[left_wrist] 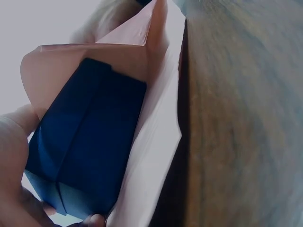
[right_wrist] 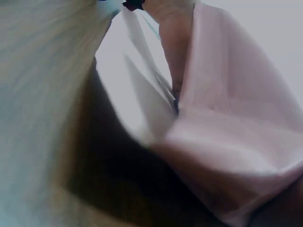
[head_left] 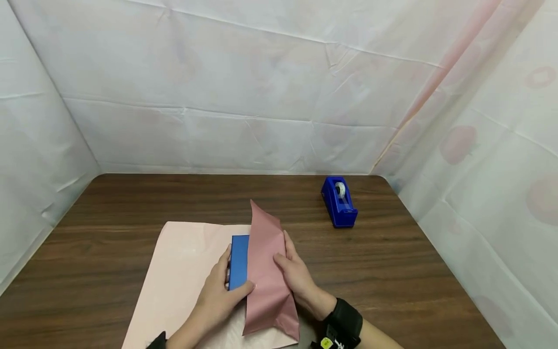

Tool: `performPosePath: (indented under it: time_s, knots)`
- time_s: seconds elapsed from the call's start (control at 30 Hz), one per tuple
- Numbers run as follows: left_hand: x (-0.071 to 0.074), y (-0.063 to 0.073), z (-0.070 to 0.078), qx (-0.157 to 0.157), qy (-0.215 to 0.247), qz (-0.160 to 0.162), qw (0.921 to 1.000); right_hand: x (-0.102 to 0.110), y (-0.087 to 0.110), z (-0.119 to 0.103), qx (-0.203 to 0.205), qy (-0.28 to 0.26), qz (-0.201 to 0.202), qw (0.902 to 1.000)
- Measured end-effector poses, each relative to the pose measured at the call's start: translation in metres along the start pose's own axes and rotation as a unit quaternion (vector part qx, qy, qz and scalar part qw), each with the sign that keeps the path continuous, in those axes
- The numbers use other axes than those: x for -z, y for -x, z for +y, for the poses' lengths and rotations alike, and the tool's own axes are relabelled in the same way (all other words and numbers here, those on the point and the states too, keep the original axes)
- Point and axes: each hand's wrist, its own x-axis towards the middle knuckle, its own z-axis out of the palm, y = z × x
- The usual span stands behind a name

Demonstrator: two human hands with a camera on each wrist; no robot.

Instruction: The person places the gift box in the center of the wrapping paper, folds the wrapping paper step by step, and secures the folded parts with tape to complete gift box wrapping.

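Pink paper (head_left: 266,271), darker on its outer face and pale on its inner one, stands folded over the right part of a blue box (head_left: 238,264), and I judge the step in hand to be bringing that flap across the box. From my end I see the box toward the near side of the wooden table (head_left: 418,271), between the flap and the pale spread of the sheet, its left strip bare. I cannot tell whether it rests flat or is slightly raised. The left hand (head_left: 218,295) holds the box, fingers along its left side, thumb reaching over to the flap's edge. The right hand (head_left: 301,278) grips the folded paper at its right side, thumb on top; how far its fingers reach underneath I cannot tell. As I read it, the next move calls for the left hand to steady the box while the right draws the paper snug, since the flap looks loose and creased at its near end.

My count: one box, one sheet of paper as far as I can tell, two hands, one table, and one blue tape dispenser (head_left: 339,203) at the far right, bearing one roll of tape (head_left: 340,189), touched by neither hand.
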Motion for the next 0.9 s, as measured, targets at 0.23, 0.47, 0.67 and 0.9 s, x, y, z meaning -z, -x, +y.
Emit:
performPosePath:
  time_s: [0.23, 0.47, 0.67, 0.9]
  knots:
    - [-0.003, 0.003, 0.003, 0.001, -0.059, 0.005, 0.9983, 0.004, 0.006, 0.006, -0.002, 0.015, -0.011, 0.9998]
    - [-0.004, 0.004, 0.006, 0.010, -0.053, 0.005, 0.9985, 0.000, 0.023, 0.005, -0.020, 0.000, -0.025, 0.9995]
    - [-0.003, 0.004, 0.009, 0.006, -0.053, 0.009, 0.9985, -0.002, 0.038, 0.006, 0.000, 0.000, -0.049, 0.9988]
    - [-0.003, 0.004, 0.009, 0.004, -0.051, -0.002, 0.9987, 0.001, 0.042, 0.007, 0.011, -0.006, -0.068, 0.9976]
